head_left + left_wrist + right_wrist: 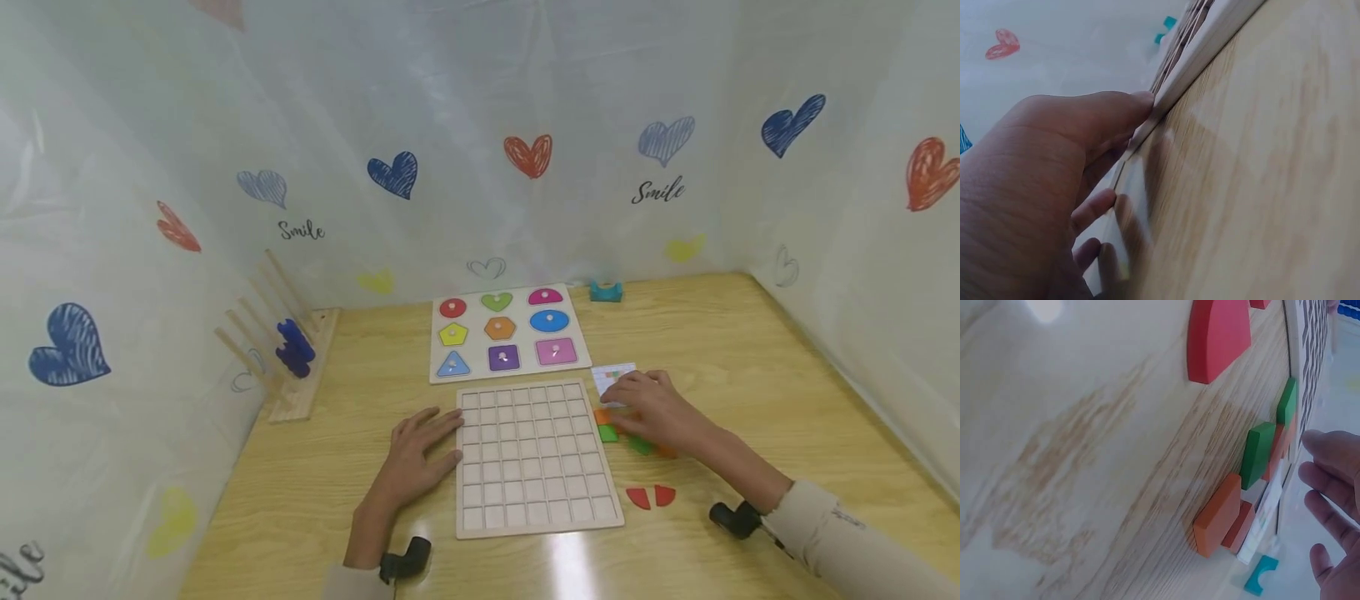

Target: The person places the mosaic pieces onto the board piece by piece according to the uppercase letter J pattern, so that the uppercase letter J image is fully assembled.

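Note:
A wooden board with a grid of square recesses lies in the middle of the table. My left hand rests at its left edge, thumb and fingertips touching the rim; the left wrist view shows the thumb against the edge. Off the board's right side, my right hand hovers over flat orange and green pieces, partly hiding them. In the right wrist view its fingers are spread and hold nothing, apart from the green piece and orange piece. A printed card sticks out beyond that hand.
Two red rounded wedges lie nearer the front. Behind the grid stands a knobbed shape puzzle, with a small teal block beside it. At left is a wooden peg stand bearing blue pieces. Heart-printed curtains enclose the table.

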`<action>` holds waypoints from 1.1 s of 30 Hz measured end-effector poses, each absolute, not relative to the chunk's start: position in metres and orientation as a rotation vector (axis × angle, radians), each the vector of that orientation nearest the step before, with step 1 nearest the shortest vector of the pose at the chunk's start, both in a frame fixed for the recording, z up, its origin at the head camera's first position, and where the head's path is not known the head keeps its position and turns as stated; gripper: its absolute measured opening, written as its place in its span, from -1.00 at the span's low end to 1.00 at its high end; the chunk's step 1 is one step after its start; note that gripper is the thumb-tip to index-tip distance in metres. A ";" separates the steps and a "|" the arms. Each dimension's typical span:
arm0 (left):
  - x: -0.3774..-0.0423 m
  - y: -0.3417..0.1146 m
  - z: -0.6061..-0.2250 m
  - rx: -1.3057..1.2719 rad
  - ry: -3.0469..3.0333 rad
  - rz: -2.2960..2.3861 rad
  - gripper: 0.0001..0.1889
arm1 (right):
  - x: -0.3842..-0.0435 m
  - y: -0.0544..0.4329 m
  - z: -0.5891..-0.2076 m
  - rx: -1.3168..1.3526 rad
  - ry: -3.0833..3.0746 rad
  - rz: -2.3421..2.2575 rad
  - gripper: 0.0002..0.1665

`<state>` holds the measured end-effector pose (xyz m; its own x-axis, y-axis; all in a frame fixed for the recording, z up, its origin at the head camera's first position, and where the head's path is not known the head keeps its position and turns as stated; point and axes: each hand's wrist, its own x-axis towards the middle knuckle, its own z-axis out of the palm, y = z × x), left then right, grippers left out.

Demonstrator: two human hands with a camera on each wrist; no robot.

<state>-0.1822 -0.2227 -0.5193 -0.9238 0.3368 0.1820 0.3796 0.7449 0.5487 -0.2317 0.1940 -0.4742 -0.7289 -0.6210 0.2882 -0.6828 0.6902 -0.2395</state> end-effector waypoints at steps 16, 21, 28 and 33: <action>-0.179 -0.224 -0.520 -0.597 -2.840 -0.894 -0.46 | -0.236 0.184 -0.479 1.173 -2.699 0.382 -0.79; -0.178 -0.225 -0.519 -0.606 -2.798 -0.906 -0.46 | -0.239 0.183 -0.482 1.185 -2.641 0.386 -0.77; -0.180 -0.224 -0.519 -0.599 -2.825 -0.897 -0.46 | -0.239 0.185 -0.484 1.180 -2.630 0.368 -0.77; -0.183 -0.222 -0.520 -0.616 -2.809 -0.898 -0.47 | -0.237 0.188 -0.483 1.167 -2.615 0.366 -0.77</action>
